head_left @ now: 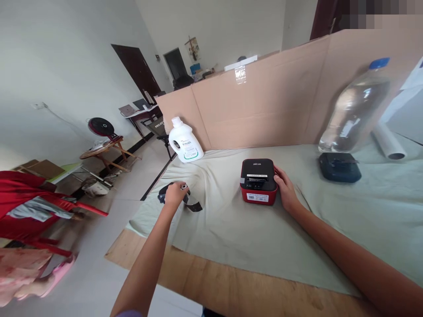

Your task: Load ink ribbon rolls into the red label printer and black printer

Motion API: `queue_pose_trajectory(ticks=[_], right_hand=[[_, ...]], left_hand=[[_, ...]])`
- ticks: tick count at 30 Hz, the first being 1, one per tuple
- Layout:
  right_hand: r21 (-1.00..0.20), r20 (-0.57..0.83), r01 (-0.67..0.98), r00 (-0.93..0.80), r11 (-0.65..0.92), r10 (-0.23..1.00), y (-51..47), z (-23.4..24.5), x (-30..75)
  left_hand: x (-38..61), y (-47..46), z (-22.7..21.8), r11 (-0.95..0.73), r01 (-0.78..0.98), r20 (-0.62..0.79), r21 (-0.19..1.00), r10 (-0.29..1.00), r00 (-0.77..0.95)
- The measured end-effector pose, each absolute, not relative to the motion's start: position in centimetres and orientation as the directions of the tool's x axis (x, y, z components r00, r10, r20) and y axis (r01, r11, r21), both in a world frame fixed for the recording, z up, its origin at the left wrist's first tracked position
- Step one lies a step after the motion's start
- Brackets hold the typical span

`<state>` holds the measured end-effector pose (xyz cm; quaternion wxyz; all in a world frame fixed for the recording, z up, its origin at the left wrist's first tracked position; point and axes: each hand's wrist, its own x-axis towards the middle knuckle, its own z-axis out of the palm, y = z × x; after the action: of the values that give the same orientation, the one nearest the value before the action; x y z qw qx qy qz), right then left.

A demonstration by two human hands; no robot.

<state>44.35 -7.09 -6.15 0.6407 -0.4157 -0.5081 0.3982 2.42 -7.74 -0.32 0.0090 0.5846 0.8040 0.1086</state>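
Observation:
A small red and black label printer (258,180) sits in the middle of a table covered with a pale cloth (251,229). My right hand (286,190) rests against the printer's right side, fingers curved around it. My left hand (176,193) is closed near the table's left edge, pinching a small pale object over a dark roll with a loose black strip (193,205).
A white detergent bottle (184,141) stands at the back left. A large clear water bottle (355,110) stands over a dark case (339,167) at the right, beside a white roll (388,141). A cardboard screen (264,101) walls the back. The table's wooden edge (231,281) is bare.

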Motion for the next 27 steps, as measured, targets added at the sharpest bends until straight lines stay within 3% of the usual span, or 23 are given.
queue_pose_trajectory(ticks=[3,6,9,11,13,15,17,19,22,27], right_hand=[[-0.942,0.312,-0.071,0.178,0.328,0.933,-7.2,-6.0,44.4],[-0.958,0.278,-0.024,0.173,0.286,0.945,-7.4,-6.4,44.9],[-0.956,0.294,-0.008,0.058,0.295,0.954,-7.7,-7.3,45.8],[-0.941,0.334,0.030,-0.054,0.336,0.941,-8.1,-7.7,46.3],[-0.914,0.361,0.152,-0.123,0.377,0.924,-8.8,-7.9,46.5],[-0.860,0.374,0.320,-0.134,0.398,0.918,-9.6,-7.9,46.2],[-0.798,0.396,0.452,-0.107,0.399,0.912,-10.0,-7.7,45.4],[-0.752,0.434,0.511,-0.090,0.416,0.896,-9.8,-7.5,44.2],[-0.726,0.493,0.475,-0.144,0.497,0.858,-7.5,-6.5,40.6],[-0.732,0.557,0.273,-0.287,0.624,0.779,-0.7,-3.9,29.8]], left_hand=[[2.6,-9.7,0.1,0.276,0.950,0.145,0.146,0.944,-0.296],[4.3,-10.6,1.2,0.194,0.968,0.339,0.159,0.910,-0.238],[8.3,-10.5,1.9,0.031,0.915,0.402,0.401,0.892,-0.206],[12.1,-9.8,1.4,-0.102,0.749,0.254,0.655,0.963,-0.091],[16.2,-8.9,0.2,-0.131,0.497,0.109,0.858,0.991,0.072],[19.8,-8.0,-1.2,-0.070,0.300,0.015,0.951,0.983,0.181],[22.1,-7.2,-2.3,-0.071,0.157,0.031,0.985,0.970,0.240],[22.5,-6.5,-2.6,-0.086,0.065,0.069,0.994,0.972,0.226],[19.6,-5.0,-2.0,-0.085,-0.009,0.085,0.996,0.991,0.107],[9.6,-1.3,0.6,0.040,-0.069,-0.057,0.997,0.958,-0.282]])
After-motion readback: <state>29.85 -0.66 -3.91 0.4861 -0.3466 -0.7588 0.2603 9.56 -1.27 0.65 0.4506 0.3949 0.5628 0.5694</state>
